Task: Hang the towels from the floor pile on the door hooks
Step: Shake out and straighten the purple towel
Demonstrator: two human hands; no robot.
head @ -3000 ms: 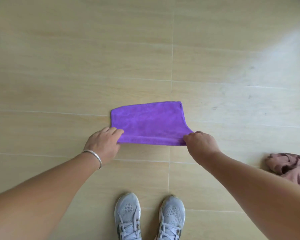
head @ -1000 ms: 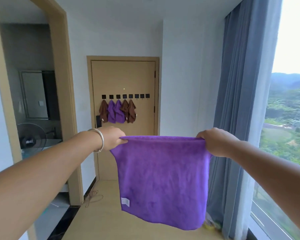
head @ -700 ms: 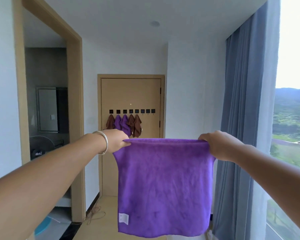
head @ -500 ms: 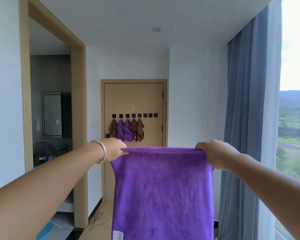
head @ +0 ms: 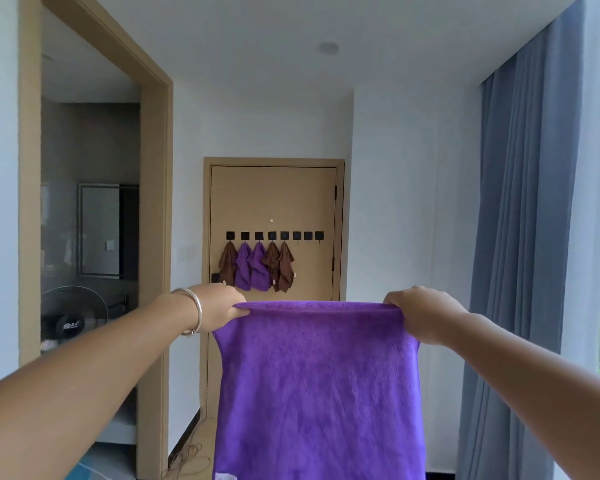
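Up off the floor and now facing the door: three seconds back this purple towel (head: 317, 382) lay flat on the tiles, and now it hangs spread out at chest height, stretched between both hands. The left hand (head: 219, 311), bangle on its wrist, has its fingers pinched round the top left corner; the right hand (head: 420, 315) grips the top right corner the same way, so the top edge runs taut and level. In the last second the view has steadied and the door (head: 274, 202) has come closer, though it is well apart from the towel yet. Down the hall, the row of black hooks (head: 274, 235) carries five small towels (head: 257, 266), brown and purple, on its left side; the three hooks on the right look free. So the pickup is done, and by my reckoning what's left is the walk and then bunching a corner to catch one of those free hooks. The white label shows at the towel's bottom left.
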